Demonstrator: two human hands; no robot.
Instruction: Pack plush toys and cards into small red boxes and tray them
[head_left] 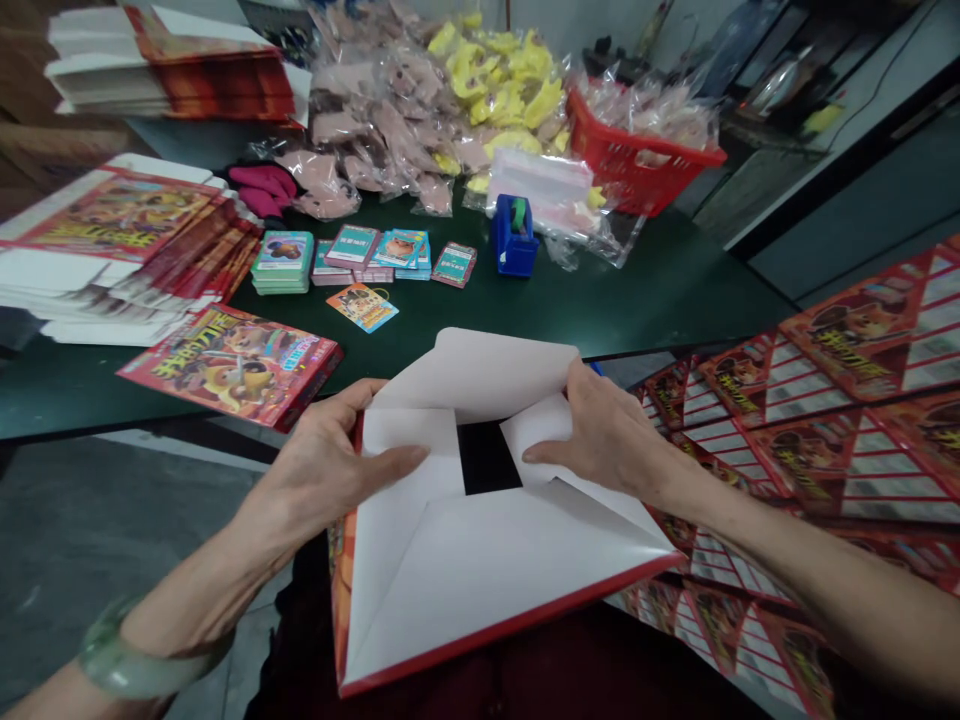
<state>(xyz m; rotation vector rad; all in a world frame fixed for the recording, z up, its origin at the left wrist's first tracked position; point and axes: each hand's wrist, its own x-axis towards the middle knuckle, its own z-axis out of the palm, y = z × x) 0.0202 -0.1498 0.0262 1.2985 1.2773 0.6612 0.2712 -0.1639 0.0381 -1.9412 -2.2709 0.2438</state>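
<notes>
A cardboard box (pixel 495 560), red outside and white inside, is held over my lap with its flapped end facing me. My left hand (pixel 330 460) grips its left edge, the thumb lying on the left flap. At the far right corner, my right hand (pixel 607 425) holds the box, thumb pressing the right flap inward. Between the flaps shows a dark gap (pixel 489 458). The far flap (pixel 502 370) stands up, while the broad near flap slopes toward me. Beyond my left hand, a finished-looking printed red box (pixel 240 365) lies on the green table (pixel 450 300).
Flattened boxes (pixel 135 230) are stacked at left. Card stacks (pixel 281 262), a loose card (pixel 362 306) and a blue tape dispenser (pixel 514 235) sit mid-table. Bagged pink plush items (pixel 390 110), yellow ones (pixel 510 80) and a red basket (pixel 637 160) fill the back. Printed boxes (pixel 825 430) are piled at right.
</notes>
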